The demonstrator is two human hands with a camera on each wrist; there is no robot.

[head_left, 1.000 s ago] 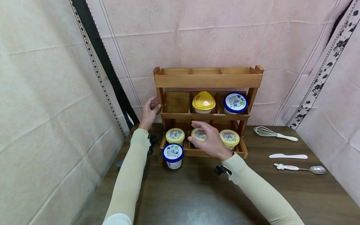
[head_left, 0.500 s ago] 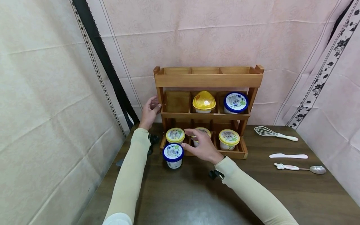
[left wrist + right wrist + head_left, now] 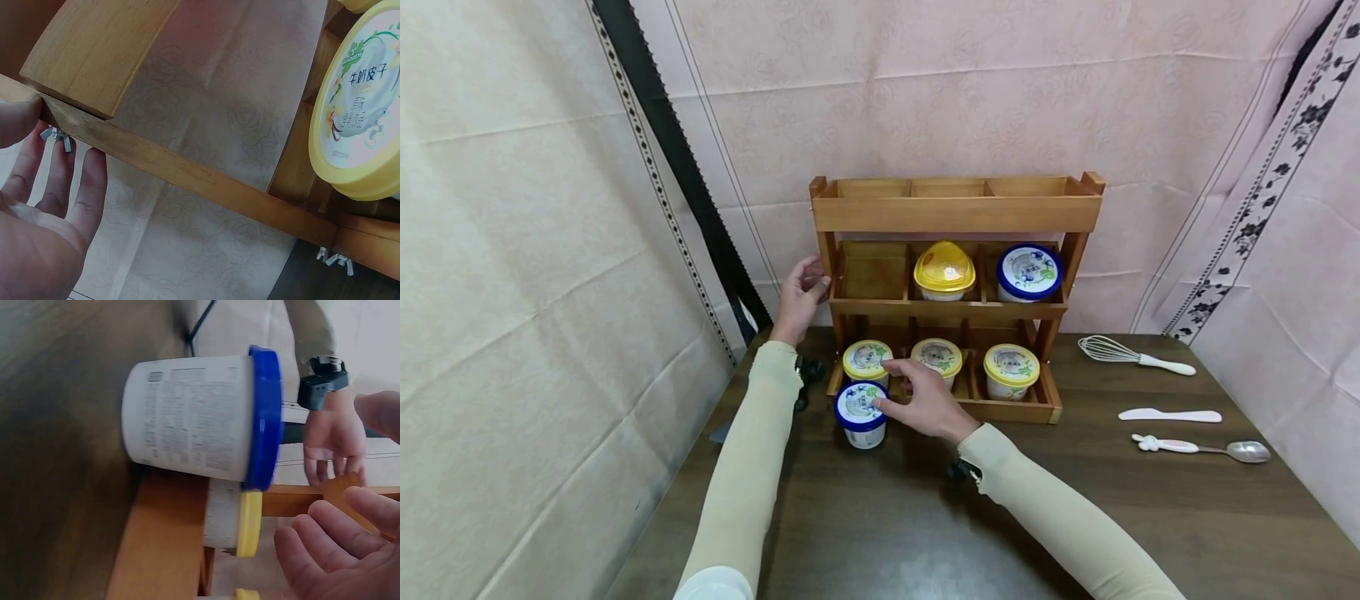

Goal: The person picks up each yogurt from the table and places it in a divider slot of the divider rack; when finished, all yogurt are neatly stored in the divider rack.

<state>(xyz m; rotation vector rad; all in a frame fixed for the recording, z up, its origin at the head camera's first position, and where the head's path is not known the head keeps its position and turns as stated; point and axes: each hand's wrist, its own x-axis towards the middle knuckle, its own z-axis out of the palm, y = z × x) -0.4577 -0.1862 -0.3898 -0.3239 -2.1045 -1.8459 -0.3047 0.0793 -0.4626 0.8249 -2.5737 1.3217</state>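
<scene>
My left hand holds the left side post of a three-tier wooden rack. In the left wrist view the thumb lies on one face of the post and the fingers lie behind it by a wing nut. A white tub with a blue lid stands on the table before the rack's lower left corner. My right hand hovers at its right, fingers spread, thumb tip overlapping the lid in the head view. In the right wrist view a gap separates the fingers from the tub.
Yellow-lidded tubs fill the lower tier. On the middle tier sit a yellow-domed tub and another blue-lidded tub. A whisk, a white knife and a spoon lie at the right. Cloth walls enclose the table.
My right hand has moved left and slightly down, from in front of the middle yellow-lidded tub to beside the blue-lidded tub. My left hand stays at the rack's post.
</scene>
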